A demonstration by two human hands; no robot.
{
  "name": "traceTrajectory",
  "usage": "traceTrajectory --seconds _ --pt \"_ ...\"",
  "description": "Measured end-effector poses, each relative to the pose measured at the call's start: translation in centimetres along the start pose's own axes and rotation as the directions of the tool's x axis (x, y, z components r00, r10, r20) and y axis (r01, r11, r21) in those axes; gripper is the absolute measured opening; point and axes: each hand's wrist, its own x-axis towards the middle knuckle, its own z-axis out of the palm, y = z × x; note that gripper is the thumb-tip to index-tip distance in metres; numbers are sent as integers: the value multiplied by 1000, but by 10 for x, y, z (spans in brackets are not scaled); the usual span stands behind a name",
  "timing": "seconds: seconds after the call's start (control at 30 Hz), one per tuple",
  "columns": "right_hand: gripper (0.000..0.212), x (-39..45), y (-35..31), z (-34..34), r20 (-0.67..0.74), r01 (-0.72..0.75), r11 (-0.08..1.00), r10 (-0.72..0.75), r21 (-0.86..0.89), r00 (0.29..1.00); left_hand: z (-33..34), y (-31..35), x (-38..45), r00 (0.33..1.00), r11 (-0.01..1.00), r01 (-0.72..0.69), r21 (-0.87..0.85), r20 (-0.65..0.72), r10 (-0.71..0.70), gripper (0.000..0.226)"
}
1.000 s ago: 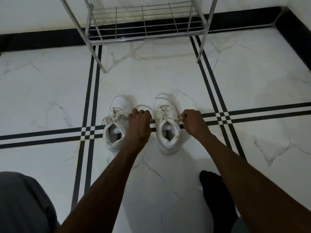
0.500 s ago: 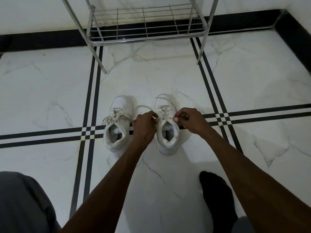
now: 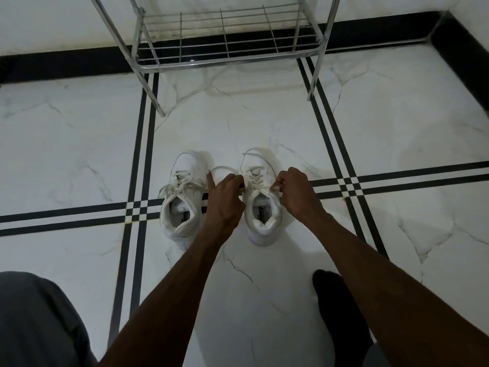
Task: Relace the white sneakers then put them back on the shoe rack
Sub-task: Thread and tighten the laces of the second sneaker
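Two white sneakers stand side by side on the marble floor, toes pointing away from me. The left sneaker (image 3: 182, 205) has its laces tied loosely. Over the right sneaker (image 3: 262, 215) both hands work the lace. My left hand (image 3: 225, 197) pinches one end of the lace (image 3: 254, 176) at the shoe's left side, with its index finger stretched out. My right hand (image 3: 293, 192) pinches the other end at the shoe's right side. A loose loop of lace lies past the toe.
The chrome wire shoe rack (image 3: 225, 46) stands against the wall beyond the sneakers, its low shelf bare. My foot in a black sock (image 3: 341, 313) rests at the lower right, and my grey-clad knee (image 3: 34, 321) sits at the lower left. A black skirting runs along the walls.
Both hands have moved inward from a wide pull to close beside the right sneaker's eyelets, each still holding a lace end. The sneakers have stayed in place.
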Motion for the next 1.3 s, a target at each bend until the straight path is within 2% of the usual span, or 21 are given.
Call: traceTrajectory --seconds 0.1,0.23,0.37,0.47,0.7,0.83,0.9,0.93,1.0,1.07,1.17,1.23,1.3 --pt "12 0 1 5 -2 -51 999 51 -1 999 1 0 -1 999 989 24 -144 -27 -28 23" --pt "6 5 0 9 -8 -98 995 98 17 995 -1 5 -6 988 943 118 -312 -54 -142 22" --pt "8 5 -2 7 -4 -100 995 101 28 995 1 7 -12 969 853 201 -481 -32 -247 11" --pt "7 4 -1 8 2 -105 991 106 79 994 5 3 -16 962 790 214 -575 -17 -273 14" --pt "6 5 -3 7 56 -139 988 135 73 989 -2 1 -13 965 788 236 -568 42 -259 13" --pt "29 7 4 -13 263 -201 978 179 58 948 -16 -6 -3 952 795 303 -525 206 -227 21" --pt "41 8 8 -22 353 -250 960 193 124 916 -25 -9 1 936 792 337 -509 272 -224 26" --pt "45 8 9 -27 380 -305 922 202 236 903 -30 -8 3 932 780 347 -521 284 -225 29" --pt "43 7 6 -34 418 -438 716 221 543 881 -39 -3 7 923 675 380 -632 310 -228 34" --pt "39 10 4 -37 395 -447 532 217 719 893 -48 6 10 917 576 398 -714 321 -236 39" --pt "45 17 -3 -40 357 -403 365 190 839 915 -46 16 14 906 452 422 -786 356 -227 48" --pt "39 21 -9 -41 335 -372 246 181 895 925 -45 22 16 904 371 424 -826 363 -224 43" --pt "30 22 -14 -43 308 -337 256 149 906 940 -41 25 18 913 373 400 -837 331 -237 36"
